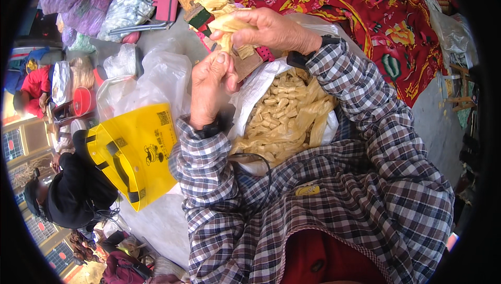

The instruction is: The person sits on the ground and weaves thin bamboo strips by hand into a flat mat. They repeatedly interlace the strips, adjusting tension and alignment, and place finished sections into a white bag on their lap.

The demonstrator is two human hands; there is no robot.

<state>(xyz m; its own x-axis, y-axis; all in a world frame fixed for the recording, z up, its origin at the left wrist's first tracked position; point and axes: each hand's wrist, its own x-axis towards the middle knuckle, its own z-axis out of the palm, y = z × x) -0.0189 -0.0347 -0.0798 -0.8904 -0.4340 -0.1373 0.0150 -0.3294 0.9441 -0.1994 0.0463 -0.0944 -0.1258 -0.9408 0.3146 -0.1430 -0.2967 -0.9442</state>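
Pale-yellow, crumpled thin strip (226, 42) is pinched — at its 6-o'clock end by the left hand (210, 83), from 3 o'clock by the right hand (266, 31) — long axis roughly 12-to-6, neither hand nearer.

Left hand (210, 84) curled into a pinch; right hand (263, 31) just beyond it, fingers (254, 16) pointing left, also pinching; right wrist (308, 39) right of its hand.

Yellow bag (148, 182): two square printed codes (164, 118) and a black cartoon figure (152, 154); fine print too small to read. Checked garment (344, 211): one yellow patch (308, 190), its marking illegible.
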